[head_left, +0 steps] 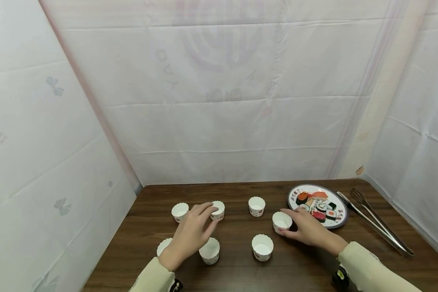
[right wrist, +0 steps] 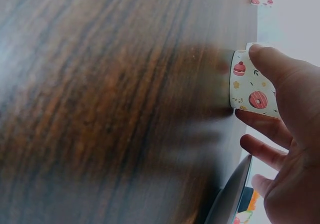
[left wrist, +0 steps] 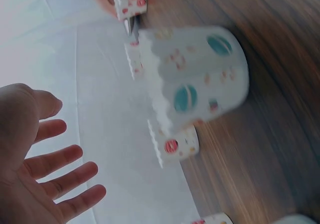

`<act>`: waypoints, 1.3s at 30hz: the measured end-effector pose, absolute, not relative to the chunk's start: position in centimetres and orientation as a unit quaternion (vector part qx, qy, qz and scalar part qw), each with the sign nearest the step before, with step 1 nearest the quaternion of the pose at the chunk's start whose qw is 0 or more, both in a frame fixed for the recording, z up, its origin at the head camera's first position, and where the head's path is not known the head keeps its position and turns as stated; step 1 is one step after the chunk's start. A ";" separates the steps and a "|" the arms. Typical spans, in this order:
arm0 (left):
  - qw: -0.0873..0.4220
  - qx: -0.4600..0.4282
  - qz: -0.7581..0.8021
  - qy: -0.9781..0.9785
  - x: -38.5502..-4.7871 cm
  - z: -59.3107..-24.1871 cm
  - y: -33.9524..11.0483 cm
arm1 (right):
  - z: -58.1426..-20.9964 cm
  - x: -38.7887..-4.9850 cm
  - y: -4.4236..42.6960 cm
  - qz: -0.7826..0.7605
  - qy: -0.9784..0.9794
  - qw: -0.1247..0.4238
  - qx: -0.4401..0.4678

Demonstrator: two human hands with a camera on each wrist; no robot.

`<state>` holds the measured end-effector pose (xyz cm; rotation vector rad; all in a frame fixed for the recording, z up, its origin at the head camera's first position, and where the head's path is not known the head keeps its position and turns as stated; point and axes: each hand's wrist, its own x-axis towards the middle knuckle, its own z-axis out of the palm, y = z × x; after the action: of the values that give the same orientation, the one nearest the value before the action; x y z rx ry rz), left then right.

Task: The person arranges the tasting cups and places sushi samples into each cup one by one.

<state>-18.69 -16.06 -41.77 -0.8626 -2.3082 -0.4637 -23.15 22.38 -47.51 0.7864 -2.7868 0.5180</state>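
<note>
My right hand (head_left: 310, 230) pinches a white paper baking cup (head_left: 282, 223) between thumb and fingers. Pink doughnut and cake prints show on that cup's side in the right wrist view, where its base sits at the table surface. My left hand (head_left: 188, 236) hovers over the left group of cups with fingers spread, holding nothing. Just beyond its fingertips in the head view stands a back-row cup (head_left: 217, 211). A nearer cup (left wrist: 200, 79) with teal prints looms large in the left wrist view, apart from the hand. The left forearm partly hides another cup (head_left: 163, 245).
Other paper cups stand upright on the dark wooden table (head_left: 233, 275): one (head_left: 256, 207) at back centre, one (head_left: 262, 247) at front centre, one (head_left: 180, 212) at back left. Right of them lie a sushi-print plate (head_left: 341, 219), metal tongs (head_left: 368, 222) and a whisk (head_left: 385, 231). White sheeting encloses the table.
</note>
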 end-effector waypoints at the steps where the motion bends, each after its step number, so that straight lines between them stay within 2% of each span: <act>1: 0.311 -0.320 -0.176 -0.877 -18.7 -41.8 -16.4 | -47.5 -23.2 22.4 0.175 -0.943 0.101 0.266; 16: 0.312 -0.273 -0.172 -0.893 -18.6 -42.1 -19.6 | -47.5 -23.2 22.4 0.173 -0.942 0.101 0.268; 27: 0.288 -0.221 -0.215 -0.906 -17.0 -42.2 -22.7 | -47.2 -23.1 22.5 0.177 -0.944 0.088 0.265; 32: 0.253 -0.195 -0.240 -0.917 -15.6 -42.7 -24.4 | -47.0 -23.2 22.7 0.187 -0.940 0.083 0.273; 39: 0.155 -0.136 -0.280 -0.938 -13.9 -43.0 -26.1 | -46.8 -23.3 23.2 0.220 -0.927 0.101 0.286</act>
<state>-13.93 -26.09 -43.04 -0.3897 -2.6853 -0.8020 -23.28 23.24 -46.79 0.8451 -2.7385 0.6500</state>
